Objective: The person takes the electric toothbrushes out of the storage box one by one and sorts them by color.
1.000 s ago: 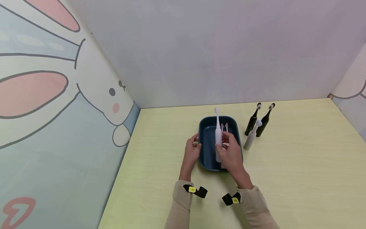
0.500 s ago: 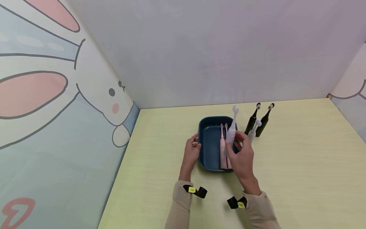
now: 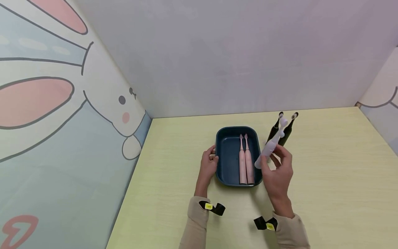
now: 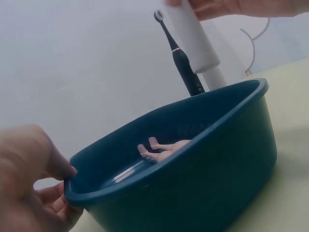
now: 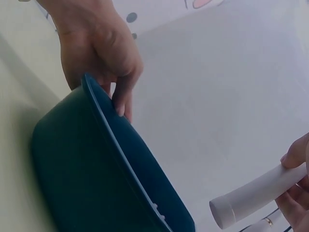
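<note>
My right hand (image 3: 278,173) pinches a white electric toothbrush (image 3: 268,150) by its handle, tilted, above the right rim of a dark blue basin (image 3: 228,162). In the right wrist view the base of that white toothbrush (image 5: 246,198) points toward the basin. My left hand (image 3: 209,164) grips the basin's left rim, thumb over the edge, as the left wrist view also shows with the hand (image 4: 34,179). Two pink electric toothbrushes (image 3: 242,166) lie side by side inside the basin, heads toward the back.
Two black electric toothbrushes (image 3: 286,133) stand upright right of the basin. Another white toothbrush stands by them, mostly hidden behind the held one. The pale yellow table (image 3: 335,180) meets a plain wall (image 3: 236,62) at the back and a rabbit-painted wall (image 3: 71,138) at left.
My right hand has carried the white toothbrush from over the basin to the right, tilting it. Both pink toothbrushes have come into full view. The left hand has stayed on the rim.
</note>
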### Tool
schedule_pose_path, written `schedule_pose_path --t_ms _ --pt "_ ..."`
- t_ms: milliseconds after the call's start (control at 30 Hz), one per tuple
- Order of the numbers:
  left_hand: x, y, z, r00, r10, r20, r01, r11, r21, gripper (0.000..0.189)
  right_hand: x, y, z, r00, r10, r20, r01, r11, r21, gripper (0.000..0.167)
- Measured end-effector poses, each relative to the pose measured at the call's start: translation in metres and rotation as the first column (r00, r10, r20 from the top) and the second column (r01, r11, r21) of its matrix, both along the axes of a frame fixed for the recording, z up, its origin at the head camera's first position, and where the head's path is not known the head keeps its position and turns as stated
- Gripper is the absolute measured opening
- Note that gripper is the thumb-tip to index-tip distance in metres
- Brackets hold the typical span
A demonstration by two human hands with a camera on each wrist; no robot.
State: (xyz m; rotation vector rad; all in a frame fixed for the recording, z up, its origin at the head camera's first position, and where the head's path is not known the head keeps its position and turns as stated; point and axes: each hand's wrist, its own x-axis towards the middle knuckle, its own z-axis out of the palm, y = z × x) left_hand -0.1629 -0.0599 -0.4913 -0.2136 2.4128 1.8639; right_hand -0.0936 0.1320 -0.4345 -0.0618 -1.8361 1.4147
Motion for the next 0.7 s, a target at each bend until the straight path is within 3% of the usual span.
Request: schedule_pose_path --t_ms 400,700 --pt "0.000 -0.001 0.000 1.000 0.000 -0.005 0.000 1.000 0.004 0.047 0.004 0.030 -0.007 0.992 -0.129 0.002 0.128 0.990 -0.063 0.050" --pt "0.000 -0.001 -0.001 1.000 -0.004 -0.015 0.004 1.000 0.003 0.047 -0.010 0.050 -0.029 0.982 -0.177 0.072 0.180 0.983 -0.043 0.046"
